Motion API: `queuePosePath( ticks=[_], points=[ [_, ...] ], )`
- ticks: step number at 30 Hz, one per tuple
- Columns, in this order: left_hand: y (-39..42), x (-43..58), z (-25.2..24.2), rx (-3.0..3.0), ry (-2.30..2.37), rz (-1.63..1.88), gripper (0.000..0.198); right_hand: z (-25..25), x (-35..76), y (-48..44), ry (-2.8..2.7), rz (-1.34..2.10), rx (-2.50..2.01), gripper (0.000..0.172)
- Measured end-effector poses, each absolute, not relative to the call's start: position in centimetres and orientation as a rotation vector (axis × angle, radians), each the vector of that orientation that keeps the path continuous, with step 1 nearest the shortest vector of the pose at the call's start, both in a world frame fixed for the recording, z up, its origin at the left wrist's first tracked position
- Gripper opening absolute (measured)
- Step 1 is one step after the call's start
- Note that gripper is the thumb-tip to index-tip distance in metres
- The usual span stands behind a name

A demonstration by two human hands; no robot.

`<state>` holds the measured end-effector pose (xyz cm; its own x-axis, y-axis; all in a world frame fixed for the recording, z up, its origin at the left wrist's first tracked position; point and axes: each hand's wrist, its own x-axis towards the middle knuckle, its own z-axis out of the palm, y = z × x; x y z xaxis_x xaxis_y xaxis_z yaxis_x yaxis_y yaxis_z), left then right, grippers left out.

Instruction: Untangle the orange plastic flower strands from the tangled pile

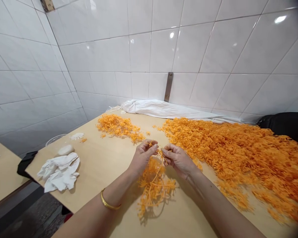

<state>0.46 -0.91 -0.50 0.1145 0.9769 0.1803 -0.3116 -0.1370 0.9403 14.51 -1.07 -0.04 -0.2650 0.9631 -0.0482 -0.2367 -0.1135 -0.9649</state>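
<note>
Near the middle of the table, my left hand (144,154) pinches a thin part of an orange plastic sprig (155,180). My right hand (177,159), just to the right, has its fingers closed on the same sprig. Its branches hang down between and below my hands, over the tabletop. A small orange pile (118,127) lies beyond my left hand. To the right of my right hand spreads a large heap of orange pieces (240,152).
Crumpled white cloth (62,172) and a white rounded object (66,150) lie at the table's left. White fabric (161,108) runs along the tiled wall. A black object (288,125) stands behind the heap. Another table (5,175) is at far left.
</note>
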Motion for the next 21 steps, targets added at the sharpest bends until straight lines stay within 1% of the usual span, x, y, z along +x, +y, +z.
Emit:
queuePosePath(
  ticks=[2,4,7,9,11,14,16,18,21],
  points=[
    [-0.92,0.31,-0.35,1.193,0.934,1.431,0.018,-0.20,14.47,-0.97,-1.194,1.381,-0.990,0.029],
    [-0.99,0.20,-0.17,1.256,1.024,1.448,0.023,-0.22,14.35,-1.06,-1.271,1.175,-1.065,0.026],
    [-1.18,0.33,-0.03,1.318,1.004,1.308,0.026,-0.01,14.01,-1.45,-1.419,0.946,-1.135,0.022],
    [-1.25,0.55,-0.08,1.271,0.959,1.201,0.027,0.16,13.78,-1.70,-1.505,0.931,-1.110,0.021],
    [-1.19,0.68,-0.22,1.171,0.925,1.150,0.028,0.18,13.70,-1.72,-1.541,1.023,-1.048,0.021],
    [-0.95,0.63,-0.44,1.054,0.889,1.163,0.024,-0.14,14.02,-1.26,-1.427,1.229,-0.982,0.023],
    [-0.83,0.55,-0.53,1.017,0.874,1.176,0.023,-0.39,14.36,-0.91,-1.313,1.289,-0.998,0.025],
    [-0.80,0.54,-0.62,0.983,0.873,1.150,0.025,-0.43,14.51,-0.87,-1.308,1.230,-1.041,0.024],
    [-0.83,0.67,-0.83,0.930,0.893,1.081,0.030,0.05,14.14,-1.46,-1.510,1.054,-1.061,0.018]
  ],
)
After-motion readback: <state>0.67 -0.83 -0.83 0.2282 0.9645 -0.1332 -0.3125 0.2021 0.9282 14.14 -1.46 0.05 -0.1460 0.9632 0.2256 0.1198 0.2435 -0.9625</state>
